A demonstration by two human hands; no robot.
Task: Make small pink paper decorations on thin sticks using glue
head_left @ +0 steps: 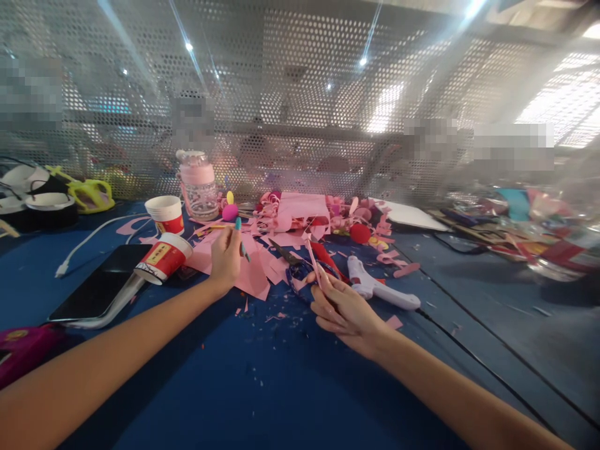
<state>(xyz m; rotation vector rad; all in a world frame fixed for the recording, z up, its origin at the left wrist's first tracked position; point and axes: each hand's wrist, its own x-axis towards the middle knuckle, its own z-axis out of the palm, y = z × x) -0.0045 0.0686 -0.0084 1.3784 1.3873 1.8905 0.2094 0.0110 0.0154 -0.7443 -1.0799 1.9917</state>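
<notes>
1. Head view: the camera looks down on a blue worktop [262, 381], with two bare forearms reaching in from the bottom edge.
2. The left hand [225, 256] hovers over a heap of pink paper offcuts [262, 265]. A slim teal pen [242, 240] stands nearly upright in it, its tip poking out above the fingers.
3. The left grip is curled closed around the pen, with the knuckles facing the camera.
4. The right hand [344, 309] rests low, near the middle of the worktop. A thin pink paper strip [312, 256] rises from its fingertips, leaning up and to the left.
5. The right grip is pinched closed on the strip's lower end between thumb and forefinger. The other fingers lie loosely stretched out.
6. Dark scissors [291, 261] with blue handles lie just left of the right hand. A white glue gun [380, 289] lies just to its right.
7. Left of the left hand, one red-and-white paper cup [165, 214] stands upright. A second cup [164, 257] lies on its side with a yellow label, and the writing on it is too small to read.
8. A dark phone [100, 287] lies flat beside the fallen cup. A pink bottle [199, 182] stands behind the cups, in front of a perforated metal screen [304, 94].
</notes>
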